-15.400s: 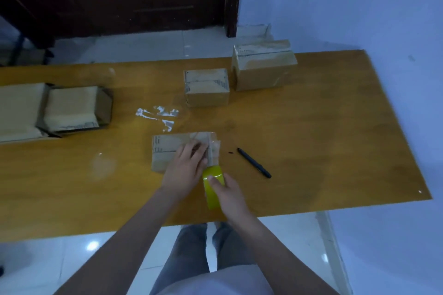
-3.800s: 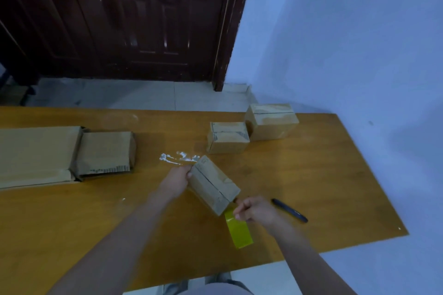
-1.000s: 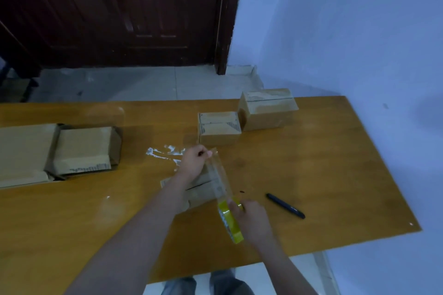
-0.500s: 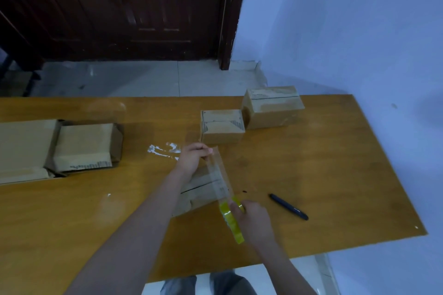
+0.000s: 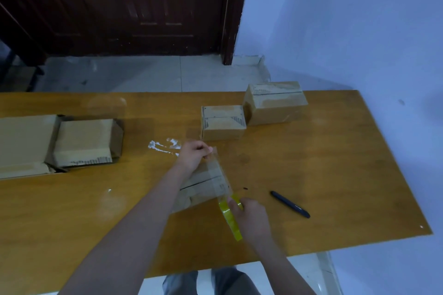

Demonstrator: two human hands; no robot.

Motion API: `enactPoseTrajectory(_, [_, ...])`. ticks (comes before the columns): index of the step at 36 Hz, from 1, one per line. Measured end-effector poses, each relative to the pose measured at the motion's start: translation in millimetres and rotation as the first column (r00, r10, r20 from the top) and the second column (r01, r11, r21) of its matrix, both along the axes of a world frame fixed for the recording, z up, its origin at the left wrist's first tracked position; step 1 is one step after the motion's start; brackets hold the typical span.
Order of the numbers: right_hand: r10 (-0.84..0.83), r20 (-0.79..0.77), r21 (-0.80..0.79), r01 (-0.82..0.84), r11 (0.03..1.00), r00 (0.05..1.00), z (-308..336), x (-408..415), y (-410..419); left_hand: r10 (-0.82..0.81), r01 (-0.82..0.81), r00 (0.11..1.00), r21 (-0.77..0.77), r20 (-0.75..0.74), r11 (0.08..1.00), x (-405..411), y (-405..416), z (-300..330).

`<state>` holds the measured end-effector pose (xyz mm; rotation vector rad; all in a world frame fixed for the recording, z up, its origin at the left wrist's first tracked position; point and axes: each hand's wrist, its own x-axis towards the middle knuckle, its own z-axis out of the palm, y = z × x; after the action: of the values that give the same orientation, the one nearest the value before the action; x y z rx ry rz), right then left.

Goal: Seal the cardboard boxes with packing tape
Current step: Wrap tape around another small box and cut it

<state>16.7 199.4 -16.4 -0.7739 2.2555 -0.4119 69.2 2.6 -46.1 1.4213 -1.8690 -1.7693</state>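
Observation:
A small cardboard box [image 5: 203, 184] lies on the wooden table [image 5: 323, 175] in front of me, partly hidden by my left forearm. My left hand [image 5: 193, 154] pinches the free end of a clear tape strip [image 5: 219, 175] above the box's far side. The strip runs down to a yellow tape roll [image 5: 230, 217], which my right hand [image 5: 251, 218] grips at the box's near right corner.
Two closed boxes [image 5: 223, 122] [image 5: 275, 103] stand at the back of the table. Flattened and open cardboard [image 5: 84, 142] lies at the left. A black pen [image 5: 290, 204] rests right of my hands. Tape scraps [image 5: 163, 147] stick to the table.
Over the last second the tape strip has stayed stretched between my hands, and both hands have barely shifted. Earlier, my left hand held the box tilted up; it now lies flat.

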Motion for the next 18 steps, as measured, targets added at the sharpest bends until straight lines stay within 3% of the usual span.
enactPoseTrajectory(10, [-0.082, 0.11, -0.031, 0.086, 0.996, 0.991, -30, -2, -4, -0.198, 0.234, 0.933, -0.09, 0.301, 0.968, -8, 0, -2])
enactPoseTrajectory(13, [-0.056, 0.091, -0.019, 0.058, 0.998, 0.994, -32, -3, -7, -0.248, 0.296, 0.888, -0.069, 0.386, 0.953, -12, -1, 1])
enactPoseTrajectory(18, [-0.085, 0.103, -0.002, 0.086, 0.996, 0.991, -37, 0, -7, -0.242, 0.257, 0.855, 0.031, 0.458, 0.966, -17, -5, 4])
